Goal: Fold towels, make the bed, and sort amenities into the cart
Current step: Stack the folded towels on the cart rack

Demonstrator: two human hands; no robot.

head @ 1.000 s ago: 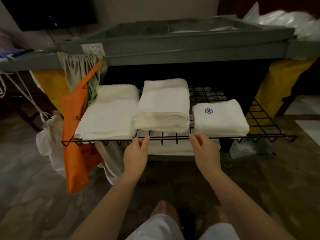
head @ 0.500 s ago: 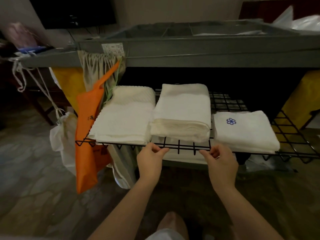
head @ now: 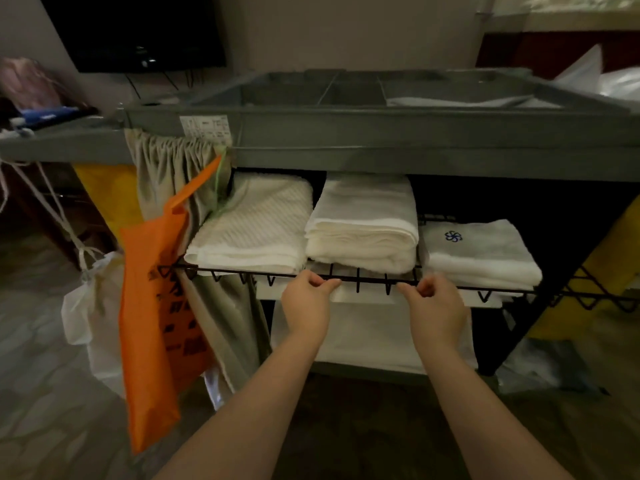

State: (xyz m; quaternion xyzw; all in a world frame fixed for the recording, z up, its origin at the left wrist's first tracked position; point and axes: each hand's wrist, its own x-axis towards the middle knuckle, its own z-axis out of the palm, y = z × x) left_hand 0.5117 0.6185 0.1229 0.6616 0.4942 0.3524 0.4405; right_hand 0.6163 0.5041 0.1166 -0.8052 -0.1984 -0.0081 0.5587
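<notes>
Three folded white towels lie side by side on the cart's black wire shelf (head: 367, 279): a ribbed towel (head: 256, 226) on the left, a thick stack (head: 363, 223) in the middle, and a towel with a blue flower logo (head: 481, 251) on the right. My left hand (head: 308, 303) grips the shelf's front wire below the gap between the left and middle towels. Curled round the same wire, my right hand (head: 433, 306) sits below the gap between the middle and logo towels.
The grey cart top tray (head: 346, 112) hangs over the shelf. An orange bag (head: 152, 306), a beige curtain (head: 166, 168) and a white drawstring bag (head: 90, 306) hang at the left. Yellow sacks (head: 609, 258) flank the cart. White linen (head: 374, 334) lies on the lower level.
Both hands went from reaching for the shelf's front edge to gripping its wire. The shelf with the towels now sits further in under the cart top.
</notes>
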